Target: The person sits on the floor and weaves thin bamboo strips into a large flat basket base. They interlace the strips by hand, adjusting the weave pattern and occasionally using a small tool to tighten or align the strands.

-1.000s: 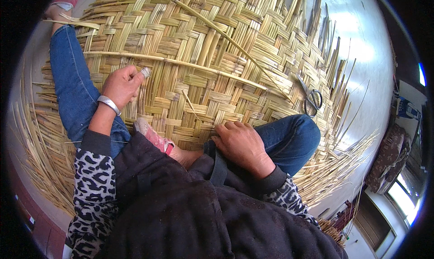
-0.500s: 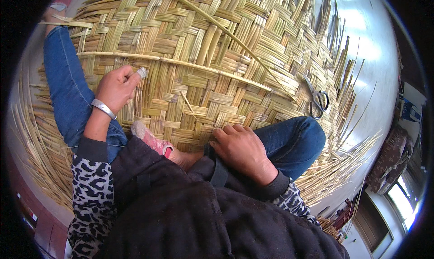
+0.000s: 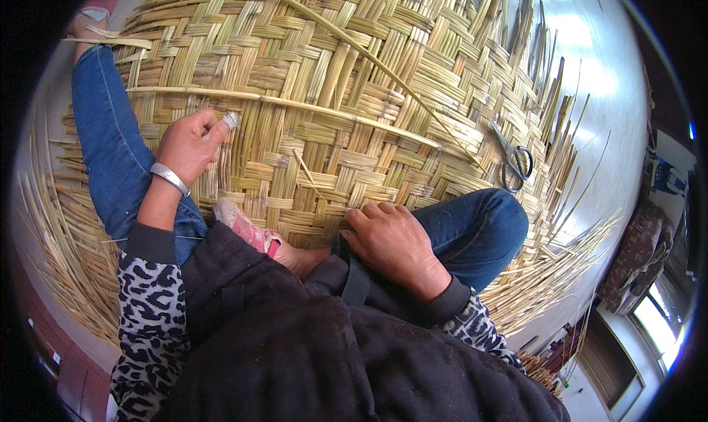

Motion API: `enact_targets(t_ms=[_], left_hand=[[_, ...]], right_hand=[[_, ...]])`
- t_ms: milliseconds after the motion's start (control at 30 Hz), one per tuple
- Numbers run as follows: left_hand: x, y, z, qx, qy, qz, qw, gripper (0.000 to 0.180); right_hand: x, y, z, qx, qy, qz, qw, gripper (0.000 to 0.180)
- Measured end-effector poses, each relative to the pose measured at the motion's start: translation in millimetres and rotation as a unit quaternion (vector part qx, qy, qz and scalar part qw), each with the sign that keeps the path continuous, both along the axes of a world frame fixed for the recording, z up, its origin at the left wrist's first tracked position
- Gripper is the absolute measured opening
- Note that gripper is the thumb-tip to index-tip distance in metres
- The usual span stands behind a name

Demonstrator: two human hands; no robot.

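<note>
Beneath and ahead of both hands' fingers lies one woven reed mat (image 3: 280, 61), its broad bands crossing over and under. Over it, the left hand (image 3: 186, 148) has its fingers curled into the palm, thumb out, with one pale wrapping (image 3: 231, 120) on the thumb tip; whether anything is pinched inside cannot be told. To the right of those fingers, the right hand (image 3: 394, 245) lies palm down by the bent right leg, its fingers loosely bent and slightly apart, nothing visible in them; its underside is hidden.

Three loose reed pieces lie on the weave: one long stalk (image 3: 324, 110) crosses just ahead of the left fingers, a second, slanting stalk (image 3: 361, 50) runs farther beyond them, and one short sliver (image 3: 307, 173) lies between the two hands' fingers. Well to the right of the right fingers is one pair of scissors (image 3: 509, 154) with two dark finger loops, blades pointing away.

Two red-and-white shoes show: one (image 3: 251, 230) just below and right of the left fingers, the other (image 3: 99, 9) far ahead to their left. Behind the left fingers, one silver bangle (image 3: 169, 177) circles the wrist. Farthest back on that side stands one dark red cabinet (image 3: 81, 374), its contents hidden.
</note>
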State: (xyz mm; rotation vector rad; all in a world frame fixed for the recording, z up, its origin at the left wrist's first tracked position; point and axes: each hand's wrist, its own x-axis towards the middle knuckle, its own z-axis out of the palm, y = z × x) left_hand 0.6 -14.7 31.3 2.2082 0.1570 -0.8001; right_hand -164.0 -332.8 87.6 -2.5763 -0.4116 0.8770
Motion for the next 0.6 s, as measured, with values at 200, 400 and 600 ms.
enact_targets(t_ms=[200,400,600], left_hand=[[-0.5,0.9,-0.3,-0.004,-0.005,0.001,1.0,0.032],[0.4,-0.4,0.4,-0.007,-0.015,0.01,1.0,0.036],[2.0,-0.7,1.8,-0.002,-0.003,0.011,1.0,0.036]], right_hand=[[0.6,0.3,-1.5,-0.002,0.001,0.003,1.0,0.025],[-0.8,0.2,-4.1,0.003,-0.005,0.006,1.0,0.025],[-1.4,-0.2,-4.9,0.023,-0.06,0.006,0.998,0.024]])
